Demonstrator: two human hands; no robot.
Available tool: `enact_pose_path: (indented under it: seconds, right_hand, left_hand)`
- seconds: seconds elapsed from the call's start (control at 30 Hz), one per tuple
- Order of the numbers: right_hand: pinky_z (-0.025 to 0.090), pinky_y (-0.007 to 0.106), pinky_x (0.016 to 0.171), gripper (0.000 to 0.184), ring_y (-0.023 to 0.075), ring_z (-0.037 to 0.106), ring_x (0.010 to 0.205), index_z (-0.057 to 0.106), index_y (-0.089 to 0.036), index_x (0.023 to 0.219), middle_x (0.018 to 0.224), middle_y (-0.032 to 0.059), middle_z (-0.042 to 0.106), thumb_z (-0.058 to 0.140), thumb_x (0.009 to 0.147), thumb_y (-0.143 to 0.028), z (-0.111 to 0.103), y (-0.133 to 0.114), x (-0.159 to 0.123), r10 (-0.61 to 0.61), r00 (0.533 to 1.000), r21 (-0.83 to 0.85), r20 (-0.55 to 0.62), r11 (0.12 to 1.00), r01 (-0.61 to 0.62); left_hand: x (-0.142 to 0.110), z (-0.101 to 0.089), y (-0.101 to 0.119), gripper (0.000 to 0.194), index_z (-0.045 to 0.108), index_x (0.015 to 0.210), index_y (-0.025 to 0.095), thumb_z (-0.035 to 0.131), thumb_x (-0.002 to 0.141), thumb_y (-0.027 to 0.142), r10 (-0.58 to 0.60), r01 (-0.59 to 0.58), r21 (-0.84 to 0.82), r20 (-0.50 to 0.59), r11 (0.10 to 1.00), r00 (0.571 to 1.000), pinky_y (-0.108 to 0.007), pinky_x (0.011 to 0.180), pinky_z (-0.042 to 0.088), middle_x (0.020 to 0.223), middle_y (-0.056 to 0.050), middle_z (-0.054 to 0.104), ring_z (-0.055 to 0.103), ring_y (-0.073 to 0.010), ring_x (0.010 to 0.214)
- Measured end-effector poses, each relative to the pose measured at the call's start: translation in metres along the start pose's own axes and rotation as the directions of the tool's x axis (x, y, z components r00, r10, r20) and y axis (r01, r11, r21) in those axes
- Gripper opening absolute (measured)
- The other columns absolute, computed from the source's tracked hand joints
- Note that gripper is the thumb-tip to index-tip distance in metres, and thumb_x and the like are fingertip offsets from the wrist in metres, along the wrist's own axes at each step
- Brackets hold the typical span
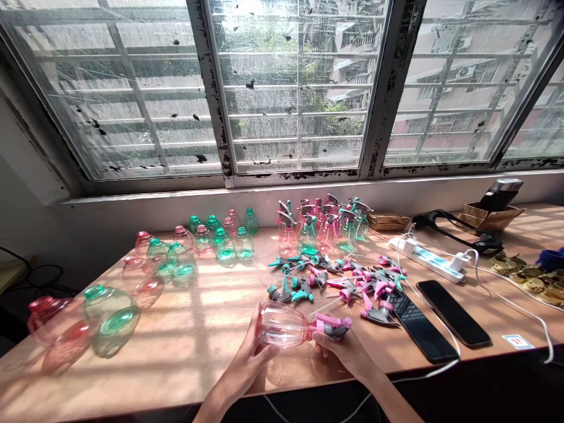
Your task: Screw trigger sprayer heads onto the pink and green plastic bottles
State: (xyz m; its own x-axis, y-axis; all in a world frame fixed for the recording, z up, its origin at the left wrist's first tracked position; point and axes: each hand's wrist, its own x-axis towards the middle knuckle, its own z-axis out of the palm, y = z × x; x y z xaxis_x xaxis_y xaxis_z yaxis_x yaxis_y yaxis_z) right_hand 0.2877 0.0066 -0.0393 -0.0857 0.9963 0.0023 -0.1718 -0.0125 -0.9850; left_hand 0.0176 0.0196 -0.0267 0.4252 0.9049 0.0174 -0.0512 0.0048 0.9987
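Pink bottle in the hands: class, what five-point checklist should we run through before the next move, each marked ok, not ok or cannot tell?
1. Left hand on the pink bottle, near its base: ok.
2. Right hand at the spray head: ok.
3. Spray head screwed fully tight: cannot tell, threads not visible.
4. Bottle upright: not ok, it is held sideways.
5. Loose spray heads sorted by colour: not ok, pink and teal are mixed.
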Motion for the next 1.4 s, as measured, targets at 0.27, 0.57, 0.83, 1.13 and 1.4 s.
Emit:
enact_pose_path:
  seconds: [0.27, 0.57, 0.83, 1.13, 1.4]
  right_hand:
    - [0.048, 0.031, 0.054, 0.068, 0.0173, 0.058, 0.054, 0.079, -0.017, 0.114, 0.060, -0.0002, 0.071, 0.091, 0.070, -0.068, 0.001, 0.001, 0.001, -0.005, 1.000, 0.012, 0.000, 1.000, 0.005]
    - [0.050, 0.031, 0.055, 0.065, 0.0168, 0.058, 0.055, 0.081, -0.016, 0.112, 0.062, 0.0006, 0.073, 0.090, 0.072, -0.067, -0.001, 0.002, 0.001, -0.014, 1.000, -0.005, 0.019, 1.000, 0.014]
    - [0.049, 0.032, 0.056, 0.070, 0.0174, 0.058, 0.055, 0.080, -0.015, 0.118, 0.061, 0.0013, 0.073, 0.089, 0.074, -0.068, -0.001, 0.002, 0.000, -0.018, 1.000, -0.011, 0.006, 1.000, 0.018]
    - [0.049, 0.032, 0.055, 0.055, 0.0159, 0.058, 0.055, 0.076, -0.018, 0.070, 0.061, 0.0026, 0.071, 0.090, 0.069, -0.071, 0.001, -0.003, 0.000, -0.008, 1.000, -0.015, 0.019, 1.000, 0.008]
    - [0.048, 0.030, 0.055, 0.059, 0.0151, 0.056, 0.055, 0.072, -0.019, 0.064, 0.061, 0.0025, 0.070, 0.088, 0.068, -0.075, 0.003, -0.009, -0.002, 0.003, 1.000, -0.030, 0.024, 1.000, -0.003]
  left_hand:
    - [0.003, 0.001, -0.002, 0.126, -0.006, 0.172, 0.036, 0.087, 0.087, 0.045, -0.018, 0.018, -0.031, 0.021, 0.999, 1.000, -0.054, 0.133, 0.025, 0.179, -0.012, 0.030, 0.025, -0.0413, 0.164]
    - [0.000, 0.003, 0.004, 0.119, -0.005, 0.172, 0.036, 0.081, 0.091, 0.053, -0.006, 0.006, -0.024, 0.011, 1.000, 1.000, -0.057, 0.134, 0.020, 0.179, -0.011, 0.031, 0.026, -0.0416, 0.164]
    - [0.003, 0.002, 0.002, 0.128, -0.011, 0.171, 0.037, 0.086, 0.088, 0.044, -0.008, 0.009, -0.040, 0.022, 0.999, 1.000, -0.055, 0.133, 0.024, 0.183, -0.011, 0.018, 0.026, -0.0403, 0.164]
    - [0.002, 0.004, 0.000, 0.133, -0.015, 0.170, 0.036, 0.086, 0.085, 0.051, 0.008, -0.007, -0.042, 0.013, 0.999, 1.000, -0.055, 0.134, 0.022, 0.181, -0.011, 0.023, 0.022, -0.0402, 0.165]
    - [0.005, 0.001, -0.002, 0.126, -0.007, 0.172, 0.034, 0.086, 0.087, 0.049, -0.021, 0.021, -0.039, 0.015, 0.999, 1.000, -0.055, 0.131, 0.032, 0.173, -0.015, 0.041, 0.041, -0.0415, 0.157]
